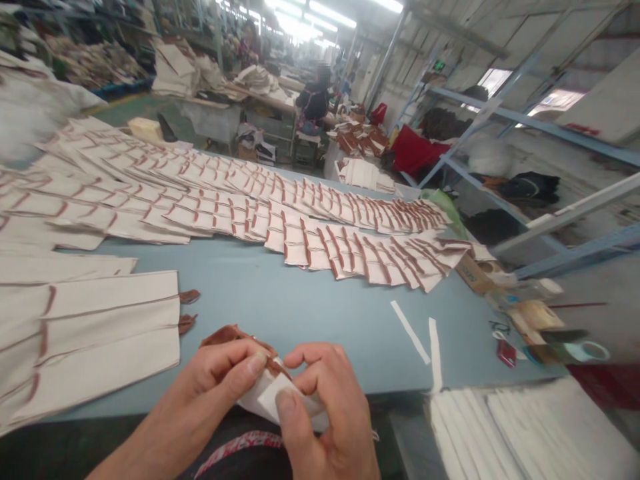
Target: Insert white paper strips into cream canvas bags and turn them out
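Close to my body, at the table's front edge, both hands hold a fabric piece (267, 390) that is cream below with a brown trim (235, 333) along its top. My left hand (220, 380) pinches the brown edge between thumb and fingers. With its thumb on a small white flap of the piece, my right hand (320, 407) grips the other side. The underside of the piece is hidden by my fingers. To the left lies a stack of cream panels (115, 327) with brown strips and two brown tabs poking out.
Overlapping rows of cream panels with brown edging (310, 240) run across the blue table (240, 280). Two white strips (410, 331) lie at right, near a small red object (506, 353). Folded white cloth (500, 427) sits lower right. A person (315, 100) is seated farther back.
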